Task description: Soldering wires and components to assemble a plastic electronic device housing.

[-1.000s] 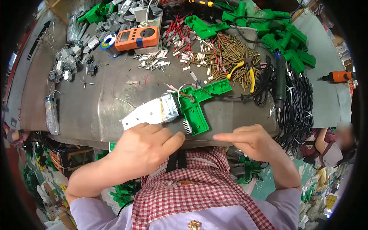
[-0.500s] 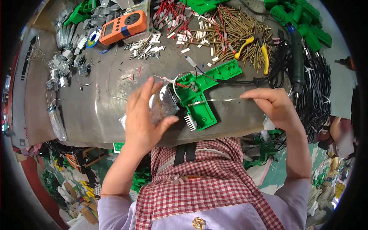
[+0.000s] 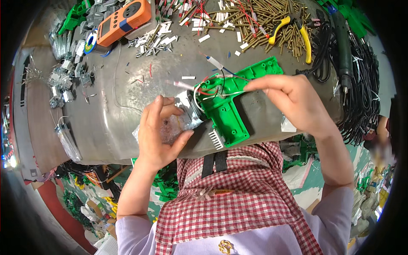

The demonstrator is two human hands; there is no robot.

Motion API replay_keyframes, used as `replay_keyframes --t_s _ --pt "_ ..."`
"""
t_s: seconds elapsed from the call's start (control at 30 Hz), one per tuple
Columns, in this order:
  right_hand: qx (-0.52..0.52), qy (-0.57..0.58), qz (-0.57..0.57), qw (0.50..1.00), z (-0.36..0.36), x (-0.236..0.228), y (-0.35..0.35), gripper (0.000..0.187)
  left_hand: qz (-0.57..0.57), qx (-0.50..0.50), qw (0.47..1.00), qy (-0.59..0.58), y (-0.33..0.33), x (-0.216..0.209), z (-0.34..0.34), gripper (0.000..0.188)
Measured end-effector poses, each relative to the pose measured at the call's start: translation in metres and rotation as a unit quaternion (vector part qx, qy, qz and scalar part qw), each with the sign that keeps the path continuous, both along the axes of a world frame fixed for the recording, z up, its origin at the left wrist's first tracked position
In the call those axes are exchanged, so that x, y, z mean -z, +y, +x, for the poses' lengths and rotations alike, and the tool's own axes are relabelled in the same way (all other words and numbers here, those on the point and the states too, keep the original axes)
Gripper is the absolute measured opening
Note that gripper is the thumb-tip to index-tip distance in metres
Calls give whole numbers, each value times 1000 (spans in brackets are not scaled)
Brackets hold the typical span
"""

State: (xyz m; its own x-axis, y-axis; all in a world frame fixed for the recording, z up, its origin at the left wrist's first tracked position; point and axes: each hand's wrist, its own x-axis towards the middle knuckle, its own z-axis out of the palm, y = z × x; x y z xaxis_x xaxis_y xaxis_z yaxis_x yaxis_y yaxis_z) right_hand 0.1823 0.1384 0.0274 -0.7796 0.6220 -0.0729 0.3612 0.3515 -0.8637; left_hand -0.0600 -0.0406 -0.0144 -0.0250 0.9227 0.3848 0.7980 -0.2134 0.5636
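Note:
A green plastic gun-shaped housing half (image 3: 231,123) lies hollow side up on the bench, with several wires inside. From its left end sticks a shiny silver barrel (image 3: 187,108), partly covered by clear bubble wrap (image 3: 170,129). My left hand (image 3: 159,131) is curved beside the barrel and wrap, thumb and fingers apart. My right hand (image 3: 293,100) pinches the end of a thin pale wire (image 3: 233,93) over the housing. Just above runs a blue wire with a white sleeve (image 3: 214,62), passing close to my right fingertips. A white comb-like part (image 3: 216,139) sits at the housing's lower left edge.
Yellow-handled pliers (image 3: 307,44) lie on a heap of brass-coloured rods (image 3: 259,21). An orange meter (image 3: 123,23) and a solder spool (image 3: 90,41) stand at back left. Small grey metal parts (image 3: 63,80) are at left. A dark power screwdriver (image 3: 343,55) and black cables (image 3: 367,89) lie right.
My right hand has moved up with the wire end, which now lies across the housing's upper part. My left fingers have curled in slightly. The whole view has shifted a little.

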Motion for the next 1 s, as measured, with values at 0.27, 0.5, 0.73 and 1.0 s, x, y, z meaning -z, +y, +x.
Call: replay_keyframes --t_s 0.27,0.5,0.73,1.0 --pt "-15 -68 -227 971 -4 -7 -1 25 3 2 1000 -16 1 0 0 99" --pt "-72 -31 106 991 -19 11 -30 22 -29 5 998 -54 2 1 1 100" --pt "-98 -28 381 919 -40 10 -42 30 -26 9 999 -35 2 0 1 100" --pt "-124 -68 338 930 -48 11 -41 26 -3 -12 998 -66 3 2 3 97"
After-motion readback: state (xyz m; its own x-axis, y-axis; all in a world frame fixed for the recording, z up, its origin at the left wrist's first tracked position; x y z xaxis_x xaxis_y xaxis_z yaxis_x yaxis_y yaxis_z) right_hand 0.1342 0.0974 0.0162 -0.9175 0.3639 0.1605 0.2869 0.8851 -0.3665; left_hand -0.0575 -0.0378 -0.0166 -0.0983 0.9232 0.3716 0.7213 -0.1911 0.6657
